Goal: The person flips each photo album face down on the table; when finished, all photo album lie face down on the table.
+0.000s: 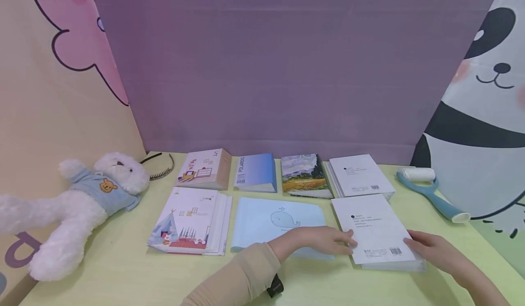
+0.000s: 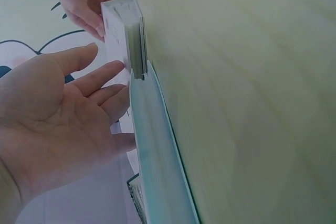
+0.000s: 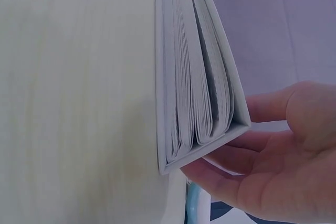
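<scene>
A white photo album (image 1: 375, 231), back cover up with small print and a barcode, lies at the front right of the table. My right hand (image 1: 440, 253) grips its right side, thumb on the cover edge and fingers along the spine. In the right wrist view that hand (image 3: 283, 156) is at the spine's corner, with the page edges (image 3: 191, 87) showing. My left hand (image 1: 324, 241) reaches over the light blue whale album (image 1: 262, 221), fingertips at the white album's left edge. The left wrist view shows the left hand (image 2: 68, 114) with fingers loosely extended.
Behind stand a pink-spined album (image 1: 205, 169), a blue POLAROID album (image 1: 256, 171), a landscape-painting album (image 1: 303, 174) and another white album (image 1: 358, 176). A tent-picture album (image 1: 186, 221) lies front left. A plush bear (image 1: 94, 196), headband (image 1: 164, 171), lint roller (image 1: 434, 192) and black object (image 1: 275, 288) lie around.
</scene>
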The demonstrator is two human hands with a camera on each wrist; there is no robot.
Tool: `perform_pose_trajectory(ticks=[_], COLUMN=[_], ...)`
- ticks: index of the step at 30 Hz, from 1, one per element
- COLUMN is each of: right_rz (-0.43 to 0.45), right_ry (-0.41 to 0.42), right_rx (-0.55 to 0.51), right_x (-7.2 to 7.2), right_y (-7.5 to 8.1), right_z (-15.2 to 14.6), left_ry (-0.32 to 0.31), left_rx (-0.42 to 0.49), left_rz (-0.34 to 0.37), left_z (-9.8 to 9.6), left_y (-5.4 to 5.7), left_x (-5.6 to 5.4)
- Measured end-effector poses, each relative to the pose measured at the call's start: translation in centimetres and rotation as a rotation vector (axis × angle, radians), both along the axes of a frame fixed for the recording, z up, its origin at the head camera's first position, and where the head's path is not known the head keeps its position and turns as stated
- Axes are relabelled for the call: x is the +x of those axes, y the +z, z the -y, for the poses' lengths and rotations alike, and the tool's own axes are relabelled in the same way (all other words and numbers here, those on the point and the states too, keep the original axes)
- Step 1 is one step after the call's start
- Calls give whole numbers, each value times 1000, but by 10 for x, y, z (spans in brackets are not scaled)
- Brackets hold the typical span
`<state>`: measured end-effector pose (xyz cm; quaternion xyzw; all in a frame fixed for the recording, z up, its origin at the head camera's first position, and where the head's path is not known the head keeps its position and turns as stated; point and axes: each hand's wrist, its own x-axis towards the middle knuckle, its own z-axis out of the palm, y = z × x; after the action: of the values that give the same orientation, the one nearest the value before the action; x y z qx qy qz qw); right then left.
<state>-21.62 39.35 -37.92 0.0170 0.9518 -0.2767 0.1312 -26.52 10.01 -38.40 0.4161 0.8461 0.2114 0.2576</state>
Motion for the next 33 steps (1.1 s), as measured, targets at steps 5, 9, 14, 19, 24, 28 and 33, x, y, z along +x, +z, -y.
perform_pose_trajectory(ticks=[5, 9, 14, 19, 24, 28, 33], right_rz=[6, -20, -40, -31, -21, -54, -186], right_ry=[-1, 5, -9, -11, -23, -41, -48], right_rx=[-4, 0, -3, -8, -16, -18, 22], right_x=[1, 2, 3, 2, 2, 2, 0], right_y=[3, 4, 5, 5, 4, 3, 4], right_z=[2, 3, 2, 0, 0, -1, 1], left_ry=[1, -1, 8, 13, 4, 0, -3], left_rx=[2, 7, 7, 3, 6, 9, 38], left_rz=[12, 9, 11, 12, 9, 5, -10], left_z=[0, 0, 1, 1, 2, 3, 4], left_y=[0, 0, 0, 2, 1, 0, 1], left_x=[0, -1, 0, 1, 0, 0, -1])
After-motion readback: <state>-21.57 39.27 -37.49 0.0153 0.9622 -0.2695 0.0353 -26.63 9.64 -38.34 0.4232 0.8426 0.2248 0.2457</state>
